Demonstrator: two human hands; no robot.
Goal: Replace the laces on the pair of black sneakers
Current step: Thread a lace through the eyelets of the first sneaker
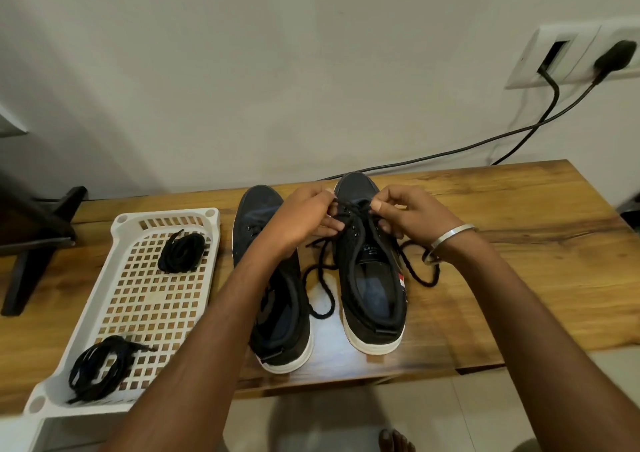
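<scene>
While both shoes sit side by side on the wooden table (519, 209), your left hand (298, 219) and right hand (405, 216) pinch the black lace (322, 278) at the front holes of the right sneaker (370, 278). Its loose ends lie on the table beside that shoe. Just left of it, the left sneaker (277, 296) sits under your left arm. Two lace bundles (181, 252) lie in the white basket (117, 292).

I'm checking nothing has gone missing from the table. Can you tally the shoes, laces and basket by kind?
Black sneakers: 2 (left sneaker, right sneaker)
Coiled lace bundles in the basket: 2 (far bundle, near bundle)
Lace on the right sneaker: 1
White basket: 1
Total: 6
</scene>
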